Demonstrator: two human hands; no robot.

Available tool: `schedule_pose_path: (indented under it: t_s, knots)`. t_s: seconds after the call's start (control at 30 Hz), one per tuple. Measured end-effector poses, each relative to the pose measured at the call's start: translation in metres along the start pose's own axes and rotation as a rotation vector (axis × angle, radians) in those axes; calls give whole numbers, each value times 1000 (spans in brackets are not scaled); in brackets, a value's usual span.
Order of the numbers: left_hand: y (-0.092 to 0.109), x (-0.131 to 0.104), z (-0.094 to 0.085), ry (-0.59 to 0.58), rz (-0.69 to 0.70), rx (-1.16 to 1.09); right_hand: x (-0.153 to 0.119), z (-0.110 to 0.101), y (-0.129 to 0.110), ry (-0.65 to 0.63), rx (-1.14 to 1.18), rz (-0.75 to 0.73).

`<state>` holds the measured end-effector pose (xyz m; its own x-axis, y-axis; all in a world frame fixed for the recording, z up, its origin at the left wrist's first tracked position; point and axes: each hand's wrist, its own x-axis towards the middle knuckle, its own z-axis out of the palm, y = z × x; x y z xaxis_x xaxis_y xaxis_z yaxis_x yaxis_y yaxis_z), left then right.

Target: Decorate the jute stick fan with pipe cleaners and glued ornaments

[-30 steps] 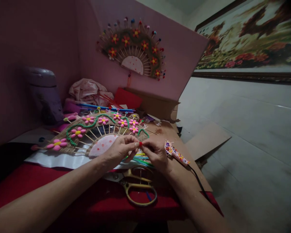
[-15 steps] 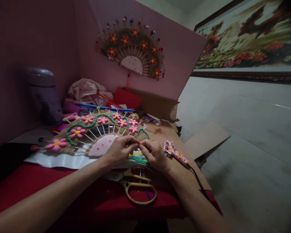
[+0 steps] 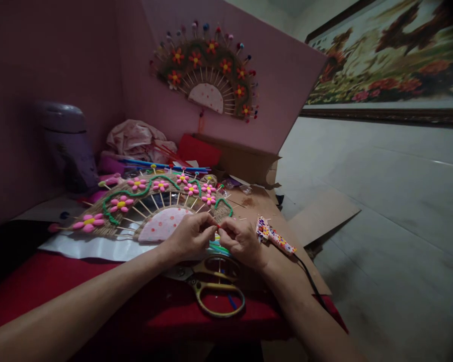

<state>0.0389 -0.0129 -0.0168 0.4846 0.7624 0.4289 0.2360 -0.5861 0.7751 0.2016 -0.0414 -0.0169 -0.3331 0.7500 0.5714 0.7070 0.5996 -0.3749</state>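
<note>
My left hand (image 3: pixel 194 234) and my right hand (image 3: pixel 241 240) meet over the table, fingertips pinched on a small red piece (image 3: pixel 218 227) between them. It is too small to make out clearly. Behind them lies a twine-wrapped fan (image 3: pixel 160 198) with pink flowers, a green wavy strip and a dotted white half-round base (image 3: pixel 158 224). Green and yellow strips (image 3: pixel 219 247) show partly beneath my hands. Gold-handled scissors (image 3: pixel 221 300) rest just in front, on the red cloth.
A flower-patterned glue gun (image 3: pixel 275 237) with a black cord lies on cardboard (image 3: pixel 305 274) at the right. A purple bottle (image 3: pixel 70 151) stands at the left. Farther back are crumpled pink cloth (image 3: pixel 136 138) and a pink board (image 3: pixel 272 90) bearing another fan (image 3: pixel 207 65).
The fingers of both hands have curled in more around the small red piece. The view has shifted slightly.
</note>
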Motion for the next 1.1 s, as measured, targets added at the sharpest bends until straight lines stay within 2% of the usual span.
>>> schedule_pose_path:
  t_s: [0.07,0.13,0.37,0.6,0.67,0.77,0.9,1.1]
  knots:
    - [-2,-1,4,59,29,66,0,3,1,30,-33,5]
    - [-4,-1,6,62,22,69,0,3,4,4,-26,-4]
    - [1,5,-8,-179,-181,-275,2,-13,11,-196,150,14]
    - [7,6,-14,-260,-246,-274,3,-19,7,-230,131,-31]
    - [7,7,-14,-237,-265,-346,3,-19,7,-198,140,-23]
    - [6,9,-14,-138,-286,-459,3,-17,9,-138,117,-13]
    - [4,12,-13,-23,-317,-467,2,-11,6,-123,30,-95]
    - [-4,10,-7,-42,-297,-310,0,-6,2,-172,-75,-256]
